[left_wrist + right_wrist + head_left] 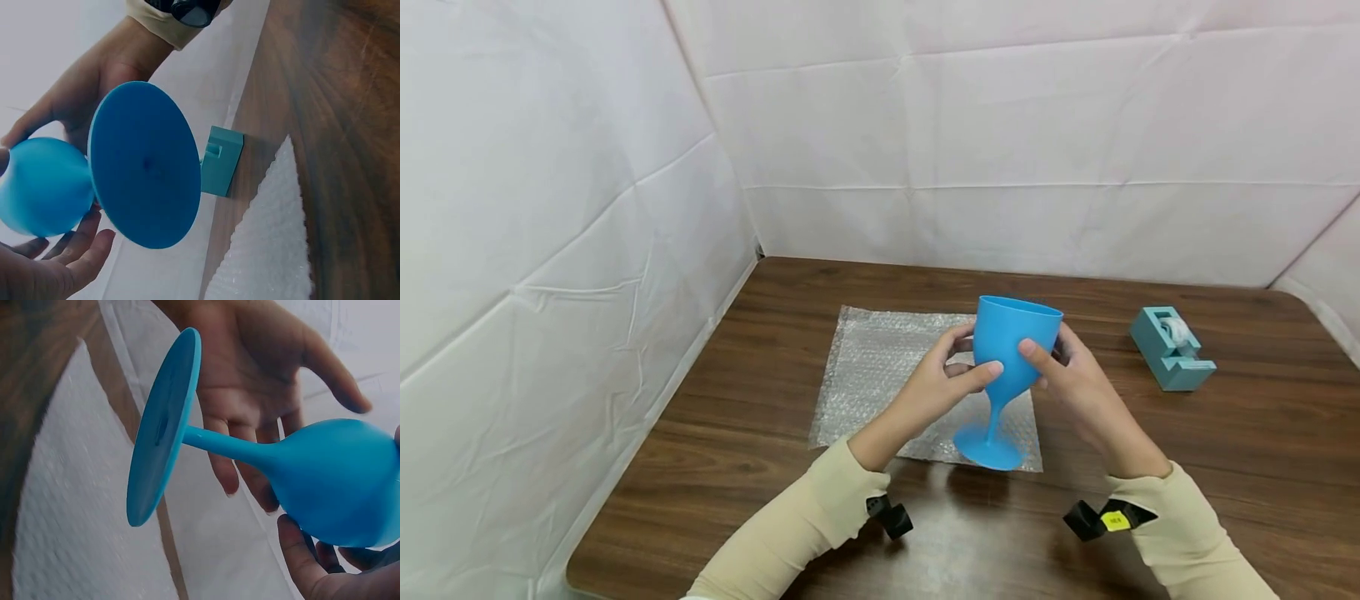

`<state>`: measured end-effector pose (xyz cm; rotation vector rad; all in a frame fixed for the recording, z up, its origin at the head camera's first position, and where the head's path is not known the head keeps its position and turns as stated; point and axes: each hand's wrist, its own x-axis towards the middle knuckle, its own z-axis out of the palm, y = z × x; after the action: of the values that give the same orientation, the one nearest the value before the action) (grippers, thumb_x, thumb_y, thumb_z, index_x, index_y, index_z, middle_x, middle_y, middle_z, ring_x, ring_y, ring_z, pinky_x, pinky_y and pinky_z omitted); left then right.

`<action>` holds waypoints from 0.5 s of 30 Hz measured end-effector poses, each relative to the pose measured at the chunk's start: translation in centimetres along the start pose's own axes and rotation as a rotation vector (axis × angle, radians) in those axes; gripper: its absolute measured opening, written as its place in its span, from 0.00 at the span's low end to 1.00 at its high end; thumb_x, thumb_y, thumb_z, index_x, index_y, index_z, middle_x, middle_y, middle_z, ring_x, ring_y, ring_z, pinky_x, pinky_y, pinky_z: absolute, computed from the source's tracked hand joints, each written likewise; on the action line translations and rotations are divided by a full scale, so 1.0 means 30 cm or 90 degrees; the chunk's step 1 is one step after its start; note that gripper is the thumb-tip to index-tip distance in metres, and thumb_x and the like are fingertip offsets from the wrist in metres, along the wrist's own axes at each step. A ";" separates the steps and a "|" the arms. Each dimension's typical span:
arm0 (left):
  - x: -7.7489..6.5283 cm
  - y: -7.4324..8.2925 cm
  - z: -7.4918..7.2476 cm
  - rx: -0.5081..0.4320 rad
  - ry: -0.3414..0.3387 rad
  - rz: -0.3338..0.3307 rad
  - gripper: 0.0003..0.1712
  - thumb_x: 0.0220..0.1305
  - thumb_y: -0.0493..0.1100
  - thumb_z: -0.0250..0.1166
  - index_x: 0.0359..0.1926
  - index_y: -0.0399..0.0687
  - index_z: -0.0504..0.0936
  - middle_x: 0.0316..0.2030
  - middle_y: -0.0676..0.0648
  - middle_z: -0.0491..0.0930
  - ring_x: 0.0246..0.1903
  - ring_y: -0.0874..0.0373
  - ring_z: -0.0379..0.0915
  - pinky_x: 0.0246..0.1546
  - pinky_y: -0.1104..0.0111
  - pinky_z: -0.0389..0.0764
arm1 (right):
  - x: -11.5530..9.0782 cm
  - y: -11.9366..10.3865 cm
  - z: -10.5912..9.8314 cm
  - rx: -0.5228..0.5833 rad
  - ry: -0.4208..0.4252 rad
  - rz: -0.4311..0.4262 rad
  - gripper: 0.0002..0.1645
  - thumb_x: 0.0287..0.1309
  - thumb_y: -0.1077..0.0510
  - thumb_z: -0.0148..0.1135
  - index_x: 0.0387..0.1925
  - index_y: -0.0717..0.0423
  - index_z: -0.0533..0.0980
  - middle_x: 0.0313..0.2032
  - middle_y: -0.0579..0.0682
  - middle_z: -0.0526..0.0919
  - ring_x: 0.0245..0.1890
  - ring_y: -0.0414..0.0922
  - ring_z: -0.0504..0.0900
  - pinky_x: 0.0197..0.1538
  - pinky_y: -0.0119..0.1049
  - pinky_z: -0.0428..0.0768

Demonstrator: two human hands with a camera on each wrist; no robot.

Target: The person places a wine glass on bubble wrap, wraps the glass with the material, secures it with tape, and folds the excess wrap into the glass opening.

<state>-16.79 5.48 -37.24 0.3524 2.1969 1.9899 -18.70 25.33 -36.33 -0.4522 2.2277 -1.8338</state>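
Observation:
A blue plastic goblet (1000,329) is held up above the table, its open rim upward and leaning slightly right. My left hand (936,383) holds the bowl from the left, thumb across the front and fingers around the side. From the right, my right hand (1078,387) grips the same bowl with its thumb on the front; its other fingers are mostly hidden behind. Below the hands, the thin stem and round foot (145,165) hang free. A sheet of bubble wrap (880,358) lies flat on the table beneath and behind the goblet.
A teal tape dispenser (1176,354) with a roll of tape stands on the right of the brown wooden table (722,442). White cloth walls (1000,125) close off the back and sides.

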 end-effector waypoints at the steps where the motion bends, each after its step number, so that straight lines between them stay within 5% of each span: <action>1: -0.006 -0.002 -0.005 -0.007 0.005 -0.006 0.39 0.64 0.52 0.63 0.72 0.55 0.58 0.64 0.44 0.66 0.54 0.50 0.76 0.49 0.62 0.80 | 0.000 0.000 0.013 0.008 -0.006 0.003 0.48 0.69 0.42 0.49 0.76 0.55 0.37 0.72 0.67 0.49 0.69 0.65 0.54 0.63 0.67 0.60; 15: -0.062 0.004 -0.113 0.034 0.063 -0.027 0.38 0.63 0.53 0.62 0.69 0.48 0.59 0.59 0.40 0.66 0.51 0.46 0.77 0.49 0.57 0.80 | 0.064 -0.006 0.162 0.133 -0.028 0.027 0.51 0.67 0.42 0.51 0.74 0.56 0.33 0.72 0.65 0.45 0.71 0.61 0.53 0.65 0.63 0.62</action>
<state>-15.92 1.73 -36.86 0.2172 2.3004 1.9700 -18.71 20.15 -37.05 -0.3995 1.9744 -1.9866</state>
